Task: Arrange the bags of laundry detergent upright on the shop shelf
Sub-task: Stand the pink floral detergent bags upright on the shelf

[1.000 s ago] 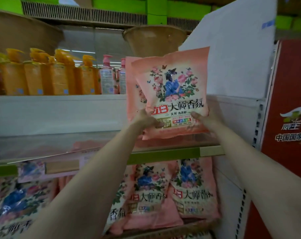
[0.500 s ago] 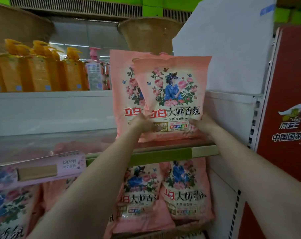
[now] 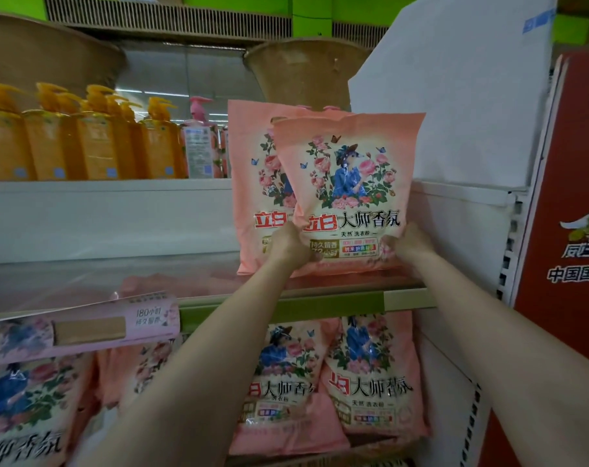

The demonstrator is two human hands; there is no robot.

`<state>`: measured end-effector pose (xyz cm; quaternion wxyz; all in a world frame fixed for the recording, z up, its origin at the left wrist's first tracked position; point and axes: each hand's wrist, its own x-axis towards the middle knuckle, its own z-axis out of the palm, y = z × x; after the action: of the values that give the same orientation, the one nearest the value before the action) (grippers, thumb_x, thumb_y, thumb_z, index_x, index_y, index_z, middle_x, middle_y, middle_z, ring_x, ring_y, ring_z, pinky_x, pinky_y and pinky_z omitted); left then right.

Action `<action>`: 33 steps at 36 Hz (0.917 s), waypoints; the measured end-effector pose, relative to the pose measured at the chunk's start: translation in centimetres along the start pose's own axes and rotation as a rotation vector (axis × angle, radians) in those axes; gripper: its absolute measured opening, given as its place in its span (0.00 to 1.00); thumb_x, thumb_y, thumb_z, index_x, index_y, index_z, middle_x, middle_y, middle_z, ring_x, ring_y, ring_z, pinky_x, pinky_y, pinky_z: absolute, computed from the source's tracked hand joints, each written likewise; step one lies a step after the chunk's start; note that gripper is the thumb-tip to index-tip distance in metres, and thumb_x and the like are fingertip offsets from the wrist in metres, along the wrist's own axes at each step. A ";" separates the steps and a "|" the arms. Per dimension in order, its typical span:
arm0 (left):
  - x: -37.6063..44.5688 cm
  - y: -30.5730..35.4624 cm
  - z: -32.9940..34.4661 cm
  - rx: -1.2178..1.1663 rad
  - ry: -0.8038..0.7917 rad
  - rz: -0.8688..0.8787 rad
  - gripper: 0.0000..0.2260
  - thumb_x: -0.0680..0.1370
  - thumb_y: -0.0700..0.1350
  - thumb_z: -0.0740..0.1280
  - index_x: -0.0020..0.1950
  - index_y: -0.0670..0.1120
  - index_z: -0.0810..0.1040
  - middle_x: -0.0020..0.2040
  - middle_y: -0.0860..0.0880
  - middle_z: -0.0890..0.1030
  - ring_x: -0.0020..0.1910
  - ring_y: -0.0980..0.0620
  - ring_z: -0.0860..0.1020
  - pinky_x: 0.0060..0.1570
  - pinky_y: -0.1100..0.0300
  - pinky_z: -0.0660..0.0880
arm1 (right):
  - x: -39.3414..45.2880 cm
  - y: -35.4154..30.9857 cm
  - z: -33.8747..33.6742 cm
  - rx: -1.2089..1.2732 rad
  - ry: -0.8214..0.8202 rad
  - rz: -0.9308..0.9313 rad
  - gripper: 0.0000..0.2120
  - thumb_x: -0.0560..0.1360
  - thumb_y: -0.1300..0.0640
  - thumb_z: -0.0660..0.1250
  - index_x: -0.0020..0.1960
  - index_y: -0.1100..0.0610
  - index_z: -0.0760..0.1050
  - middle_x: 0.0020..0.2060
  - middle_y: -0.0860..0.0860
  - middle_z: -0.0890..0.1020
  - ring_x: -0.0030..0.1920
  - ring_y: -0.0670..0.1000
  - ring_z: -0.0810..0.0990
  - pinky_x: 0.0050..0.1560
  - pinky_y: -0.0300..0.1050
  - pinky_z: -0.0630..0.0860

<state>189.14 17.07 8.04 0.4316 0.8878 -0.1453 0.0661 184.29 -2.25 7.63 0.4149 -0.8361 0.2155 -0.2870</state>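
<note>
Both hands — left hand [image 3: 288,242] and right hand [image 3: 411,242] — grip the lower corners of a glossy pink floral detergent bag [image 3: 348,193], upright on the smooth shelf [image 3: 353,283], overlapping a second bag [image 3: 252,183] — beside orange pump bottles [image 3: 84,143].

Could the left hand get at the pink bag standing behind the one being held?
Probably yes: the left hand grips the front bag right beside the rear bag, whose left half stands uncovered, but it must let go first.
</note>
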 end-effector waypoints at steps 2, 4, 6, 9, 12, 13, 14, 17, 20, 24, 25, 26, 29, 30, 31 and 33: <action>0.3 0.0 0.2 -0.017 0.008 -0.003 0.26 0.70 0.43 0.75 0.64 0.42 0.68 0.59 0.45 0.76 0.59 0.46 0.74 0.58 0.54 0.72 | 0.3 0.1 0.0 -0.016 -0.014 0.002 0.16 0.77 0.60 0.65 0.63 0.62 0.74 0.60 0.58 0.80 0.57 0.58 0.80 0.56 0.47 0.73; 0.5 0.2 0.4 -0.028 0.012 -0.012 0.26 0.70 0.42 0.75 0.63 0.42 0.68 0.59 0.45 0.76 0.60 0.45 0.74 0.59 0.53 0.71 | 0.5 0.1 -0.1 -0.042 -0.015 0.001 0.16 0.77 0.59 0.65 0.63 0.62 0.74 0.60 0.58 0.79 0.58 0.57 0.79 0.53 0.43 0.71; 0.8 0.2 0.5 -0.019 0.011 -0.028 0.25 0.70 0.43 0.75 0.62 0.43 0.68 0.59 0.45 0.76 0.60 0.45 0.74 0.58 0.53 0.71 | 0.5 0.1 -0.1 -0.082 0.001 -0.001 0.16 0.77 0.59 0.65 0.64 0.63 0.72 0.61 0.58 0.79 0.59 0.58 0.78 0.53 0.44 0.72; 1.0 0.5 0.5 0.053 0.017 -0.034 0.26 0.69 0.46 0.76 0.62 0.43 0.68 0.59 0.45 0.76 0.59 0.45 0.74 0.56 0.53 0.72 | 0.4 -0.1 0.0 -0.130 0.044 0.026 0.18 0.77 0.57 0.66 0.63 0.65 0.71 0.62 0.59 0.77 0.60 0.59 0.77 0.51 0.46 0.72; 1.1 0.6 0.1 0.218 0.052 -0.028 0.36 0.67 0.52 0.77 0.68 0.42 0.64 0.64 0.43 0.71 0.64 0.42 0.70 0.64 0.49 0.71 | 0.1 -0.8 0.2 -0.215 0.171 0.038 0.24 0.75 0.56 0.69 0.65 0.65 0.66 0.64 0.61 0.73 0.63 0.61 0.73 0.55 0.50 0.72; 1.1 0.5 0.0 0.251 0.053 -0.021 0.38 0.66 0.53 0.77 0.69 0.42 0.63 0.64 0.43 0.70 0.64 0.42 0.70 0.64 0.48 0.70 | 0.0 -1.0 0.2 -0.233 0.221 0.023 0.25 0.74 0.57 0.70 0.66 0.65 0.64 0.64 0.62 0.71 0.63 0.61 0.72 0.57 0.52 0.72; 1.1 0.4 -0.2 0.260 0.046 -0.003 0.38 0.67 0.53 0.76 0.70 0.42 0.62 0.64 0.43 0.70 0.63 0.42 0.71 0.64 0.49 0.71 | -0.1 -1.4 0.4 -0.246 0.261 0.002 0.26 0.74 0.59 0.70 0.66 0.66 0.63 0.64 0.62 0.70 0.63 0.62 0.72 0.57 0.54 0.73; 1.2 -0.1 -0.9 0.197 0.026 0.037 0.35 0.70 0.53 0.74 0.70 0.42 0.62 0.61 0.44 0.74 0.57 0.45 0.75 0.59 0.51 0.75 | -1.0 -2.5 1.1 -0.294 0.307 -0.143 0.24 0.74 0.65 0.66 0.67 0.67 0.61 0.60 0.63 0.71 0.57 0.63 0.75 0.54 0.56 0.77; 0.7 -0.7 -2.9 0.158 0.109 0.019 0.29 0.72 0.57 0.70 0.65 0.43 0.64 0.53 0.46 0.76 0.50 0.47 0.77 0.51 0.53 0.78 | -2.2 -4.0 2.1 -0.377 0.250 -0.364 0.26 0.75 0.63 0.66 0.69 0.65 0.60 0.62 0.62 0.70 0.57 0.60 0.75 0.55 0.50 0.76; 0.0 -2.1 -6.8 0.224 0.228 0.002 0.29 0.72 0.58 0.70 0.64 0.44 0.66 0.58 0.45 0.77 0.56 0.44 0.76 0.54 0.49 0.76 | -4.2 -7.6 4.2 -0.466 0.130 -0.548 0.27 0.77 0.51 0.64 0.70 0.62 0.60 0.66 0.60 0.68 0.61 0.57 0.73 0.57 0.49 0.74; -0.3 -2.6 -7.9 0.254 0.251 -0.007 0.29 0.72 0.58 0.70 0.65 0.43 0.66 0.59 0.44 0.77 0.58 0.43 0.76 0.56 0.47 0.76 | -4.7 -8.5 4.9 -0.462 0.103 -0.580 0.28 0.77 0.49 0.64 0.71 0.61 0.60 0.66 0.59 0.68 0.62 0.57 0.72 0.58 0.49 0.74; -0.6 -3.1 -9.1 0.297 0.275 -0.019 0.29 0.72 0.58 0.70 0.65 0.43 0.66 0.60 0.44 0.76 0.59 0.42 0.75 0.57 0.47 0.75 | -5.3 -9.3 5.7 -0.460 0.072 -0.609 0.28 0.77 0.48 0.64 0.71 0.61 0.61 0.66 0.59 0.68 0.64 0.57 0.72 0.59 0.49 0.73; -1.7 -5.0 -12.8 0.451 0.342 -0.042 0.30 0.73 0.56 0.68 0.67 0.41 0.64 0.64 0.41 0.73 0.64 0.40 0.72 0.59 0.47 0.71 | -6.9 -11.7 8.0 -0.500 0.021 -0.655 0.31 0.75 0.46 0.66 0.70 0.62 0.61 0.67 0.59 0.68 0.66 0.57 0.69 0.64 0.50 0.69; -2.1 -5.6 -14.0 0.493 0.358 -0.057 0.31 0.74 0.56 0.68 0.69 0.41 0.63 0.65 0.41 0.72 0.65 0.40 0.71 0.60 0.47 0.70 | -7.4 -12.6 8.8 -0.501 0.018 -0.666 0.32 0.75 0.46 0.66 0.70 0.62 0.61 0.67 0.59 0.68 0.66 0.58 0.68 0.65 0.51 0.69; -2.6 -6.3 -15.3 0.525 0.371 -0.071 0.32 0.74 0.56 0.68 0.71 0.42 0.61 0.67 0.41 0.71 0.67 0.40 0.69 0.61 0.47 0.69 | -7.9 -13.4 9.5 -0.496 0.010 -0.679 0.32 0.74 0.46 0.67 0.70 0.62 0.62 0.67 0.59 0.68 0.66 0.58 0.68 0.65 0.53 0.69; -3.7 -7.6 -17.8 0.581 0.388 -0.094 0.34 0.74 0.56 0.67 0.74 0.42 0.58 0.69 0.40 0.69 0.68 0.40 0.68 0.63 0.47 0.68 | -9.1 -15.0 11.1 -0.490 -0.015 -0.713 0.30 0.73 0.46 0.67 0.68 0.62 0.63 0.66 0.59 0.68 0.66 0.58 0.67 0.65 0.54 0.68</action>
<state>188.14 36.29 12.48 0.1831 0.9501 0.0051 0.2524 186.71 17.96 11.75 0.0808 -0.9341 -0.0280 -0.3466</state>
